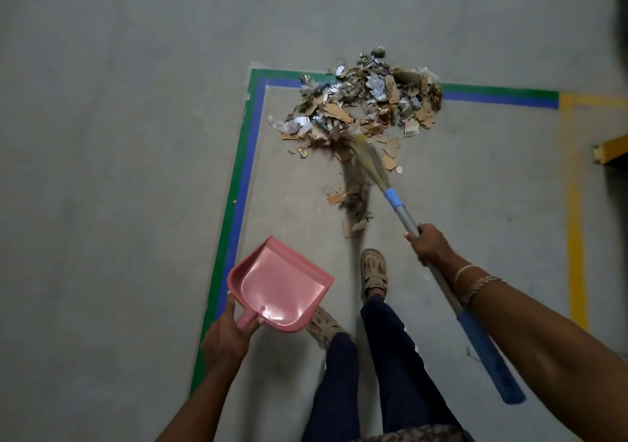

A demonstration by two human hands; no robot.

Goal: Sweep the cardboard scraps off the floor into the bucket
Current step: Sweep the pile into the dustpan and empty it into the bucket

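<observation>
Head view: cardboard scraps [365, 105] heaped on the green-blue tape corner [253, 108]; bare grey floor [119, 169] lies left. Right hand [429, 242] grips the broom [404, 215], bristles at the heap's near edge. Left hand [227, 334] holds the pink dustpan [278, 285] by its handle.

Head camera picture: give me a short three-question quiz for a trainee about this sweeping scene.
1. True or false: the pink plastic dustpan already holds scraps.
2. Which hand has its fingers round the long grey metal broom handle? A left, B right, C both.
3. Fill in: the pile of cardboard and paper scraps covers part of the floor tape, which is striped green and ____.
Key: 1 false; 2 B, the right hand; 3 blue.
</observation>
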